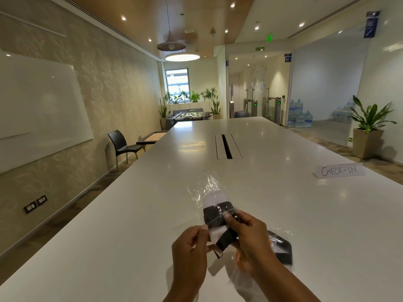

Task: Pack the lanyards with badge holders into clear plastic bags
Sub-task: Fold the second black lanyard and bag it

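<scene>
The left hand [190, 247] pinched the near edge of a clear plastic bag [207, 186], held just above the white table [130, 214]. The right hand [248, 238], fingers curled, gripped the rolled black lanyard [216, 214] at the bag's mouth, seemingly partway inside, its strap end hanging between the hands. A second filled bag [283, 251] lay just right of that wrist. A CHECK-IN card [339, 171] stood farther right.
</scene>
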The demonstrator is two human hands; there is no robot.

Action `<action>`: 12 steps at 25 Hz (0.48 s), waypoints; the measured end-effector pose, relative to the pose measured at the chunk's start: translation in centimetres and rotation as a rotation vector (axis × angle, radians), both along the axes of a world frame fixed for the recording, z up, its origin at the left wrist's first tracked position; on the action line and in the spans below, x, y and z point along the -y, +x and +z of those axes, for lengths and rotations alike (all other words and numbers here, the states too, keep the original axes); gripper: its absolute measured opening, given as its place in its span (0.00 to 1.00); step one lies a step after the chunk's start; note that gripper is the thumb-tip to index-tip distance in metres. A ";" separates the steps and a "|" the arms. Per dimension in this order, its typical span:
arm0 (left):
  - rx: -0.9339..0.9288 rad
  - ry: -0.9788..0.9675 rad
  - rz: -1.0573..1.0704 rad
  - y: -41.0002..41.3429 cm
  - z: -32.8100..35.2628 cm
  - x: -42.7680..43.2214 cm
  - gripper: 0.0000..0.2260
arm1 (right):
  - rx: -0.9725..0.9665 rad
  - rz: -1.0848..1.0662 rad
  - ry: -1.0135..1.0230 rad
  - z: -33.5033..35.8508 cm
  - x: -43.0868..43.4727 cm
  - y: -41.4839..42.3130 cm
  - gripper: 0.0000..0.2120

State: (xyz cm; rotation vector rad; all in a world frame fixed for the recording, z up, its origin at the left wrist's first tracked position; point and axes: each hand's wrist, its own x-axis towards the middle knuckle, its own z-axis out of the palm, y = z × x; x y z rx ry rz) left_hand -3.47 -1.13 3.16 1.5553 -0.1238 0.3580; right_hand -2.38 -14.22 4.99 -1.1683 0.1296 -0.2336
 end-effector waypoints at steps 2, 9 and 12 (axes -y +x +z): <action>0.014 0.028 0.006 0.2 0.2 -0.4 0.09 | -0.016 0.019 -0.013 0.1 -0.1 -0.1 0.05; -0.260 -0.243 -0.242 0.8 0.2 -0.7 0.20 | 0.026 -0.028 -0.222 -0.4 -1.4 -0.7 0.10; -0.332 -0.249 -0.281 0.8 0.0 -0.7 0.15 | -0.012 -0.125 -0.356 -0.8 -1.1 -0.4 0.13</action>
